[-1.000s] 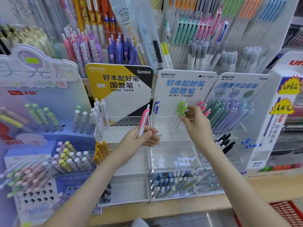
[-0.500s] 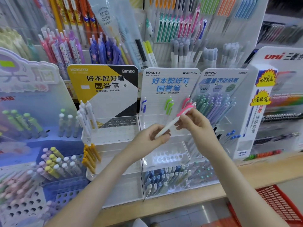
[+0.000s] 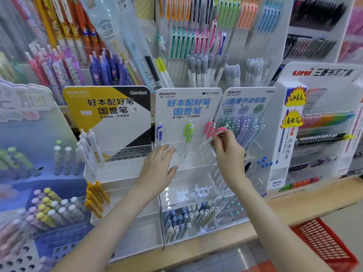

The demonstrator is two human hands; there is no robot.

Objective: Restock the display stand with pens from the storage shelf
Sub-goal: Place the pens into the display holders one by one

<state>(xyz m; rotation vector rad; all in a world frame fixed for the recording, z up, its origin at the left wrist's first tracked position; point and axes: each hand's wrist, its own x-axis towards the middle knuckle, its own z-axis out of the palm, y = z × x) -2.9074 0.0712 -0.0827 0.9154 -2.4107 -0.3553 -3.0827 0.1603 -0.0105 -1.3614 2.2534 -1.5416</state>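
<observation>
The white KOKUYO display stand (image 3: 188,107) stands in the middle, with a blue pen (image 3: 159,132), two green pens (image 3: 189,132) and pink pens (image 3: 208,130) upright in its top tier. My right hand (image 3: 227,150) pinches a pink-clipped white pen (image 3: 220,132) by its upper end, tilted, right beside the standing pink pens. My left hand (image 3: 159,165) hovers in front of the stand's top tier with fingers spread and holds nothing.
A yellow and black Gambol stand (image 3: 110,114) with white pens is at left, a pencil stand (image 3: 247,118) at right, then a Uni stand (image 3: 294,122). Pen racks fill the back wall. A red basket (image 3: 324,240) sits below the wooden shelf edge (image 3: 294,205).
The pink pen passed from my left hand to my right hand, which carried it up to the pink pens on the stand. My left hand let go and opened.
</observation>
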